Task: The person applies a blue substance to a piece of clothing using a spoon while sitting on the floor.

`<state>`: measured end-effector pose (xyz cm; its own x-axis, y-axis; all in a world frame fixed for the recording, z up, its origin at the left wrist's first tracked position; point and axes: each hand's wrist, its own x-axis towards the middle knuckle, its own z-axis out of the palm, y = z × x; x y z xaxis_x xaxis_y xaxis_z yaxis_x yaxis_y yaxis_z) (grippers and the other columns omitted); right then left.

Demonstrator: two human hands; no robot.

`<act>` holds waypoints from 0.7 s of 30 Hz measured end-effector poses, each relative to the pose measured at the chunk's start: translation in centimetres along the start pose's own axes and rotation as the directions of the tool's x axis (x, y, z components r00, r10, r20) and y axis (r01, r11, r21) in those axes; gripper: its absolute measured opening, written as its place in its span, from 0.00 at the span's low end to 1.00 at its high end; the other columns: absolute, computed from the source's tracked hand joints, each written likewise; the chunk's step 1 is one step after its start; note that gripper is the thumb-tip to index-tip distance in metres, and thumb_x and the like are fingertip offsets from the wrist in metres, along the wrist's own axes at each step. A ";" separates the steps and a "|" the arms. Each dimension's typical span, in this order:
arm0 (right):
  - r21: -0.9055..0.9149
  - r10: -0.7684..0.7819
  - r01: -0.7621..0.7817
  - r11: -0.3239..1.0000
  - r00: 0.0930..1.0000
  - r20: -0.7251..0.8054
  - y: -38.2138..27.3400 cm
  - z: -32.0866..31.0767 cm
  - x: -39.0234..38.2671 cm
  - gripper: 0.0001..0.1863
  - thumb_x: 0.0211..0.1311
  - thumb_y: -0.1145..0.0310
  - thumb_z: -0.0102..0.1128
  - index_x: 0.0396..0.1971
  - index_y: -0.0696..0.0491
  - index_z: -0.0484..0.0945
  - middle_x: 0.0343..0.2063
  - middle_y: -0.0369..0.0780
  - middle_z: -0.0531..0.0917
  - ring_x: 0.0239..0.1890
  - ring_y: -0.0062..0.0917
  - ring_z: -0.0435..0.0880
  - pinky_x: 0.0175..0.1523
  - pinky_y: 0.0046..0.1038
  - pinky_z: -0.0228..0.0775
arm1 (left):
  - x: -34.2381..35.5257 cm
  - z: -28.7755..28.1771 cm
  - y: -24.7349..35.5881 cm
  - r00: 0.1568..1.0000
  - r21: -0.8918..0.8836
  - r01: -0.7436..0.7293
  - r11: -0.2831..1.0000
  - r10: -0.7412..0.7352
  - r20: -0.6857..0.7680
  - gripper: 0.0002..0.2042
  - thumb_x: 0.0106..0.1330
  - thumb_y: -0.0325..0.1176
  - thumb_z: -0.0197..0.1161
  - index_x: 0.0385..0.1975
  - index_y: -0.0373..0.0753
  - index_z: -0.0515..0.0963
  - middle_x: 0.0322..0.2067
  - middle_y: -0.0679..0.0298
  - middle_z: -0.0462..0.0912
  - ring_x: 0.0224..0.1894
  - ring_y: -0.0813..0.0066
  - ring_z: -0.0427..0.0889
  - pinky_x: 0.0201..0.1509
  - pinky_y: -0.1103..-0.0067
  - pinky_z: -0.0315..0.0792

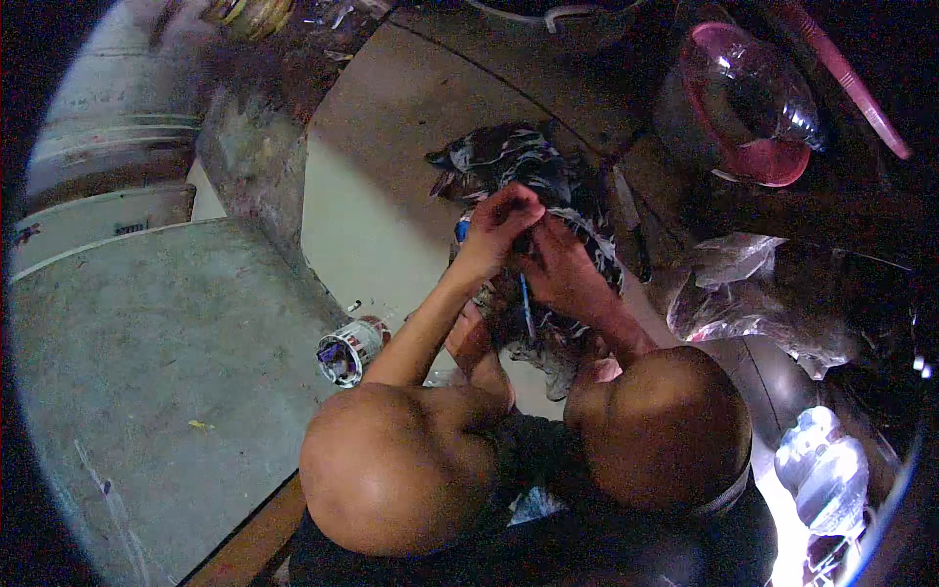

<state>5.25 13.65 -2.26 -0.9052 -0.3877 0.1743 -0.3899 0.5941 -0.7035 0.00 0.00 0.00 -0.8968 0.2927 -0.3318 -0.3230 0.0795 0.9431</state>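
Note:
My left hand [500,223] and my right hand [569,271] meet in front of my bent knees. The fingers of both are curled and pressed together at the tips; whatever lies between them is too small and dark to make out. Beneath them spreads a crumpled black plastic bag [509,157] with pale streaks. A small blue thing [462,230] shows beside my left wrist. Below my right hand, a thin blue stick [527,305] rests on the dark heap. To the right of the bag lies a knife [629,207] with a pale blade and dark handle.
On the left, a white cup [349,354] with dark scraps inside stands near my left shin. Clear plastic wrapping [734,279] lies at the right. Farther back are a pink-rimmed clear container [773,161] and a pink strip [846,78]. A bright lamp [822,470] glows lower right.

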 end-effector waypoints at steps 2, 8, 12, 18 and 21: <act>0.085 0.049 -0.055 0.995 0.996 0.072 -0.7 0.9 0.1 0.26 0.53 0.68 0.58 0.52 0.61 0.62 0.46 0.55 0.69 0.50 0.51 0.68 0.53 0.39 0.65 | -0.1 -0.9 -1.8 0.995 -0.027 -0.100 0.995 0.101 0.014 0.05 0.60 0.32 0.60 0.27 0.38 0.74 0.28 0.70 0.75 0.35 0.82 0.73 0.44 0.84 0.64; 0.300 0.106 -0.114 0.947 0.993 0.043 -2.7 2.0 -0.5 0.21 0.56 0.67 0.56 0.47 0.61 0.67 0.40 0.52 0.73 0.47 0.47 0.72 0.52 0.40 0.65 | -2.8 -0.2 -0.7 0.990 -0.273 0.064 0.960 -0.095 -0.103 0.09 0.60 0.36 0.60 0.23 0.40 0.74 0.25 0.72 0.74 0.31 0.84 0.71 0.39 0.85 0.64; 0.249 -0.059 0.117 0.961 0.972 -0.226 -2.7 2.0 -0.6 0.18 0.55 0.64 0.59 0.40 0.61 0.71 0.35 0.48 0.74 0.38 0.42 0.75 0.45 0.36 0.68 | -2.3 -0.9 -4.6 0.917 -0.517 0.235 0.823 -0.365 -0.163 0.15 0.61 0.46 0.59 0.19 0.44 0.71 0.19 0.74 0.71 0.22 0.85 0.65 0.28 0.81 0.59; 0.496 -0.015 -0.095 0.863 0.977 0.214 -0.6 0.2 -1.0 0.18 0.52 0.57 0.64 0.30 0.56 0.73 0.21 0.41 0.72 0.23 0.26 0.71 0.28 0.29 0.63 | -2.2 -0.1 -5.1 0.932 -0.296 0.068 0.953 -0.166 -0.323 0.17 0.62 0.51 0.57 0.18 0.46 0.70 0.19 0.75 0.69 0.20 0.86 0.63 0.25 0.81 0.58; 0.484 -0.045 -0.044 0.874 0.984 0.170 -0.2 -0.3 -0.9 0.18 0.52 0.56 0.64 0.25 0.56 0.70 0.15 0.38 0.68 0.19 0.25 0.66 0.25 0.30 0.59 | -2.5 2.5 -1.2 0.875 -0.386 0.045 0.921 -0.222 -0.429 0.19 0.61 0.53 0.58 0.15 0.47 0.69 0.17 0.76 0.66 0.20 0.87 0.59 0.24 0.81 0.56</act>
<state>6.14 14.08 -2.07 -0.8446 -0.5285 0.0859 -0.2192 0.1948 -0.9560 3.40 1.54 -0.23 -0.8430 -0.1703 -0.5103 -0.4547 -0.2814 0.8451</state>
